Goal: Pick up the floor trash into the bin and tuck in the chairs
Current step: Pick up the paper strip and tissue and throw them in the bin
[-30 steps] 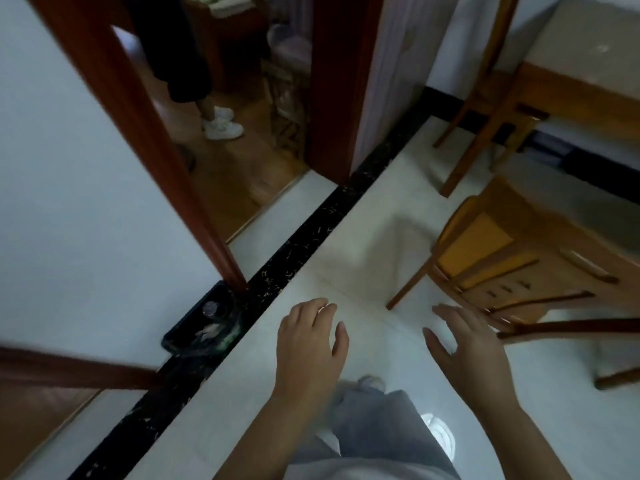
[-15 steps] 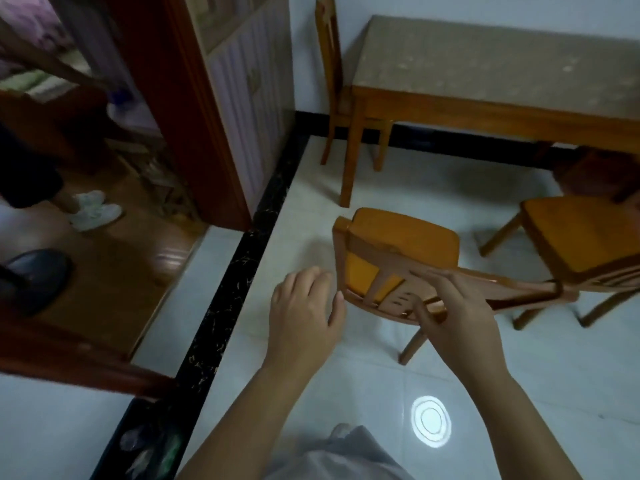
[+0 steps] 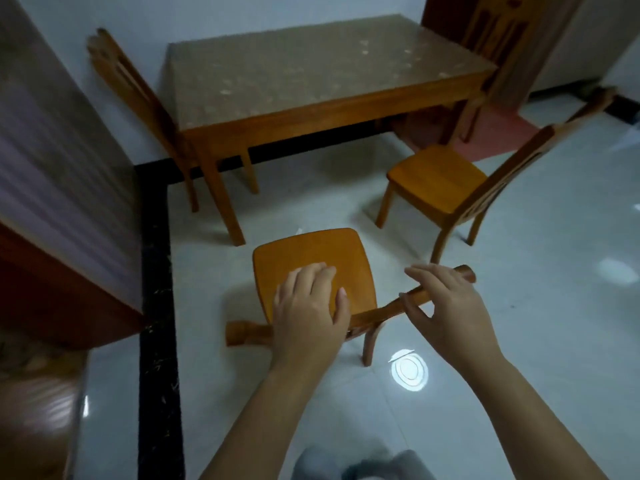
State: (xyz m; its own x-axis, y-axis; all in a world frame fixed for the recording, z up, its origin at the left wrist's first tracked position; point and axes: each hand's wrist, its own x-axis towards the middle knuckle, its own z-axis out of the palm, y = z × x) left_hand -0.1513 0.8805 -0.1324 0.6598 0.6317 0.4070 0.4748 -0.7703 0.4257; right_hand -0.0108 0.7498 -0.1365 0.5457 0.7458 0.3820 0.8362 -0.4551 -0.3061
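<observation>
Left hand [image 3: 308,310] is lying over the top rail [image 3: 377,312], grip not discernible, of a wooden chair [image 3: 311,254] standing on the floor [image 3: 536,358] near the bench [image 3: 311,112], right hand [image 3: 446,306] pinching that rail: probably rigid, fairly heavy, best pushed from there.

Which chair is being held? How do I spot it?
Start at the wooden table by the wall. The nearest chair stands on the white floor before it. Only this one has the left hand and right hand on its back rail.
</observation>
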